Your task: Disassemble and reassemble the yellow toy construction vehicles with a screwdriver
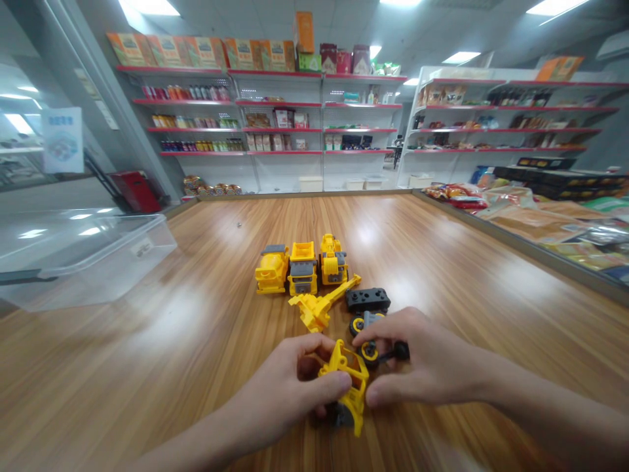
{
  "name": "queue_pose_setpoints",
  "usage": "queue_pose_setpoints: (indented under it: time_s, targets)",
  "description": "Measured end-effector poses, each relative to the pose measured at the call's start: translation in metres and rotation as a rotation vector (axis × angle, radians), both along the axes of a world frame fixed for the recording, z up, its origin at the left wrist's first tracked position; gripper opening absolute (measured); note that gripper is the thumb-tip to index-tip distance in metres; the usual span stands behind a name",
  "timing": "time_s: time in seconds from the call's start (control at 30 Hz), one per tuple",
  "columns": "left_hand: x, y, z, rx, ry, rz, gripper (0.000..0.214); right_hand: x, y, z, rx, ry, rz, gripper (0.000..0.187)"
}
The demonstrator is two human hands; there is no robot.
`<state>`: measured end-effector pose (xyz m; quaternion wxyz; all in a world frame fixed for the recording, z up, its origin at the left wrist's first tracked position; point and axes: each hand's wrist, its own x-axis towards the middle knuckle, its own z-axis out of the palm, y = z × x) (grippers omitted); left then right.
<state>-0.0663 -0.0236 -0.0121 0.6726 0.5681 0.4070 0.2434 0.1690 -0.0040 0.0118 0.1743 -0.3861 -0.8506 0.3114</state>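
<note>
My left hand point(299, 380) grips a yellow plastic toy truck body part point(361, 383), with its thumb on the near face. A dark grey piece point(344, 417) shows at that part's lower end. Just to the right, my right hand point(410, 357) is curved with thumb and forefinger apart; whether the thumb touches the yellow part I cannot tell. Beside the right fingers are black toy wheels with yellow hubs point(369, 352), a grey piece point(373, 318) and a black rod with a rounded end point(401, 351). Beyond them lie a black chassis plate point(367, 299) and a yellow crane-like part point(317, 311).
Three yellow toy trucks stand in a row farther back: a left one point(272, 270), a dump truck point(303, 269) and one with a folded arm point(333, 260). A clear plastic bin point(142, 252) is at left. Packaged goods point(531, 213) lie past the table's right edge point(515, 242).
</note>
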Motion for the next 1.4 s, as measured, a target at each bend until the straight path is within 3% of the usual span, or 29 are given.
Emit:
queue_pose_setpoints:
  time_s: [0.13, 0.27, 0.37, 0.47, 0.6, 0.8, 1.13, 1.4]
  targets:
    - [-0.001, -0.001, 0.000, 0.002, -0.049, -0.013, 0.035, -0.015, -0.012, -0.003, -0.023, 0.018, -0.022, 0.057]
    - [-0.002, 0.000, -0.003, 0.027, -0.189, -0.042, 0.032, -0.017, -0.014, -0.002, -0.092, 0.034, -0.060, 0.040]
    - [-0.003, 0.001, -0.007, 0.037, -0.198, -0.017, 0.044, -0.009, -0.009, 0.000, -0.089, 0.069, -0.099, 0.029]
    - [-0.002, 0.000, -0.007, 0.058, -0.080, 0.012, 0.059, 0.007, 0.003, 0.004, 0.067, 0.077, -0.194, 0.027]
    - [-0.001, -0.002, -0.008, 0.098, 0.028, -0.024, 0.057, 0.027, 0.020, 0.009, 0.315, -0.049, -0.292, 0.029]
    - [-0.005, -0.004, -0.009, 0.244, 0.112, -0.068, 0.049, 0.029, 0.023, 0.007, 0.402, -0.213, -0.221, 0.034]
    - [-0.007, -0.003, -0.001, 0.639, 0.229, -0.121, 0.039, 0.026, 0.022, 0.003, 0.384, -0.251, -0.205, 0.039]
    - [-0.006, -0.002, -0.003, 0.665, 0.252, -0.194, 0.049, 0.026, 0.024, 0.004, 0.390, -0.238, -0.204, 0.042]
